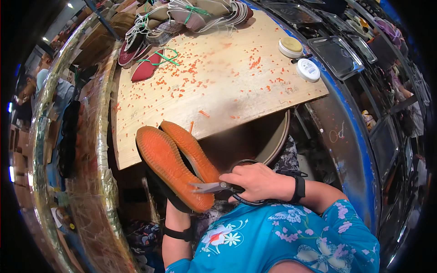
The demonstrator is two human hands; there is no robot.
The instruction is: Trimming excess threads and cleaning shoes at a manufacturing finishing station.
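Note:
A pair of dark shoes with orange rubber soles [166, 161] is held sole-up at the table's near edge. My left hand [176, 210] grips the pair from beneath, its fingers hidden behind the shoes. My right hand [257, 179] is closed around a pair of scissors [211, 187]. Their slightly parted blades lie over the near end of the larger-looking sole; whether they touch it I cannot tell. Small orange trimmings [182, 73] are scattered across the wooden tabletop [218, 98].
Fabric shoe uppers with white cords [191, 18] are heaped at the far edge, beside a red piece [148, 68] with green cord. An open round tin [290, 47] and a white lid [308, 70] sit at the right. Below the board is a large round tub [277, 143].

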